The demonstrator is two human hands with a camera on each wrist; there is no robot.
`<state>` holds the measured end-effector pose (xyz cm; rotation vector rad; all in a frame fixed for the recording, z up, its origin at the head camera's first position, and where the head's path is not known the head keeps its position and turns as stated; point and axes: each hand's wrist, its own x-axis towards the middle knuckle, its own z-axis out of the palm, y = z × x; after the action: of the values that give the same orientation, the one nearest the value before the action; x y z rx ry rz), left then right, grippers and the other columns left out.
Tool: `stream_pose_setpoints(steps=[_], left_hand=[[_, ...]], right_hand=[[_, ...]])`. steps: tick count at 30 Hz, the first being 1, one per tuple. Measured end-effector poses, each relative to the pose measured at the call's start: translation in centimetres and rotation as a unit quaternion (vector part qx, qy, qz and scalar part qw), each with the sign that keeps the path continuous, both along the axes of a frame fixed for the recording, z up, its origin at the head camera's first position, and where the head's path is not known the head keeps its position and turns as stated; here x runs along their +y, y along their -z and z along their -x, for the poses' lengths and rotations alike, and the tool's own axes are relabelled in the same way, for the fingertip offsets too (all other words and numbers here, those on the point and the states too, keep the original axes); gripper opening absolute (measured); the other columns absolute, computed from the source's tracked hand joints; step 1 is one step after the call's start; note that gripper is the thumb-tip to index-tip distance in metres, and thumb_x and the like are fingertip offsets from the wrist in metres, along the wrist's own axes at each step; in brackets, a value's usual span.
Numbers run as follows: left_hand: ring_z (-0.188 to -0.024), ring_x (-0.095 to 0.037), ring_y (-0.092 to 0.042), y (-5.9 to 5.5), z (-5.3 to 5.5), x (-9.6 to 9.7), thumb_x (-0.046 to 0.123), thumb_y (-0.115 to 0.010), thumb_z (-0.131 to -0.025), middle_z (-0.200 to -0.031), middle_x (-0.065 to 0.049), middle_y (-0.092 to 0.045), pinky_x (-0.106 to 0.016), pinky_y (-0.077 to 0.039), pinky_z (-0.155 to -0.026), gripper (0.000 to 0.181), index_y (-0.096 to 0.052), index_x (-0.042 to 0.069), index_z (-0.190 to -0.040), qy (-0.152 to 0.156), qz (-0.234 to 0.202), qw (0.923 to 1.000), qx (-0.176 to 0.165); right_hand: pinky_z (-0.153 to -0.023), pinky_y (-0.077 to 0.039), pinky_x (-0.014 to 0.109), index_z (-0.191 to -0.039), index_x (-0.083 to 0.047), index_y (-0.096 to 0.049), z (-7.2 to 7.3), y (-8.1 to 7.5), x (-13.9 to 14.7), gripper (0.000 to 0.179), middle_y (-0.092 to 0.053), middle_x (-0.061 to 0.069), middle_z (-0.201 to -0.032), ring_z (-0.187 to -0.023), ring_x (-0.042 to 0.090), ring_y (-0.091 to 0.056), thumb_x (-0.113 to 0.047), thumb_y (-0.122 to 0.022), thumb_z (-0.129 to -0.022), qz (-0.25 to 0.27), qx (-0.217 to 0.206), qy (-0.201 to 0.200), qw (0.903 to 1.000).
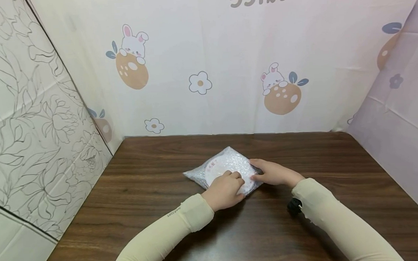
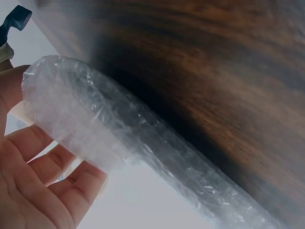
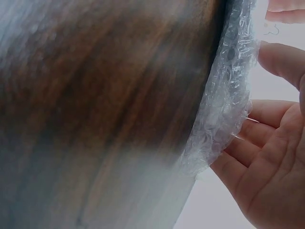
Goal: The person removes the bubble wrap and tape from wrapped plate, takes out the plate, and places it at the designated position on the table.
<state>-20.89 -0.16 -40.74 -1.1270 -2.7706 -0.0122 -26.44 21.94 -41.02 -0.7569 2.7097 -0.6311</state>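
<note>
A bubble-wrapped package (image 1: 233,163) lies at an angle on the wooden table, in the middle of the head view. Through the clear wrap shows a flat, round white thing with small red lettering near its far left edge. My left hand (image 1: 225,190) grips the package at its near side, fingers bent over the top. In the left wrist view the thumb meets the edge of the bubble wrap (image 2: 105,109). At the right corner, my right hand (image 1: 274,172) holds the wrap between thumb and fingers. The right wrist view shows fingertips against the crinkled bubble wrap (image 3: 228,86).
The dark brown wooden table (image 1: 139,211) runs back to a white curtain (image 1: 226,40) printed with rabbits, fruit and flowers. A floral panel (image 1: 43,106) stands along the left, and another printed sheet (image 1: 400,110) hangs on the right. A small black device (image 1: 294,207) sits at the right cuff.
</note>
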Motion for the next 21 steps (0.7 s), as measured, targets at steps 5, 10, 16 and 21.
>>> stream_pose_setpoints(steps=[5, 10, 16, 21], left_hand=[[-0.094, -0.016, -0.061, -0.01, 0.04, 0.21, 0.036, -0.071, -0.087, -0.111, 0.002, -0.066, -0.026, -0.056, -0.075, 0.027, -0.074, 0.016, -0.106, -0.007, -0.007, 0.9999, -0.001], [-0.091, -0.016, -0.06, 0.01, 0.09, 0.35, 0.033, -0.07, -0.088, -0.109, 0.002, -0.066, -0.026, -0.056, -0.071, 0.023, -0.074, 0.016, -0.103, -0.009, -0.014, 0.9999, -0.001], [-0.09, -0.016, -0.06, -0.32, 0.02, 0.43, 0.031, -0.069, -0.09, -0.107, 0.002, -0.066, -0.025, -0.055, -0.071, 0.021, -0.075, 0.015, -0.101, -0.01, -0.017, 0.9998, -0.01], [-0.087, -0.015, -0.06, -0.36, 0.16, 0.43, 0.027, -0.069, -0.09, -0.104, 0.002, -0.066, -0.023, -0.055, -0.069, 0.016, -0.075, 0.016, -0.1, -0.014, -0.024, 0.9994, -0.019]], right_hand=[[-0.112, -0.033, 0.059, -0.149, 0.006, -0.034, 0.01, -0.01, 0.03, 0.068, -0.034, 0.029, -0.153, -0.141, 0.045, -0.035, -0.031, -0.059, -0.098, -0.004, 0.001, 0.001, 1.0], [-0.112, -0.032, 0.059, -0.149, 0.006, -0.033, 0.0, 0.02, 0.08, 0.068, -0.033, 0.028, -0.154, -0.141, 0.045, -0.034, -0.031, -0.059, -0.098, -0.007, -0.002, 0.002, 1.0], [-0.112, -0.033, 0.059, -0.149, 0.007, -0.033, -0.05, -0.04, 0.01, 0.068, -0.034, 0.029, -0.153, -0.141, 0.045, -0.035, -0.032, -0.059, -0.098, -0.005, -0.002, 0.004, 1.0], [-0.112, -0.033, 0.059, -0.149, 0.006, -0.034, -0.13, -0.05, -0.01, 0.068, -0.035, 0.029, -0.153, -0.14, 0.045, -0.036, -0.031, -0.06, -0.098, 0.002, 0.0, 0.003, 1.0]])
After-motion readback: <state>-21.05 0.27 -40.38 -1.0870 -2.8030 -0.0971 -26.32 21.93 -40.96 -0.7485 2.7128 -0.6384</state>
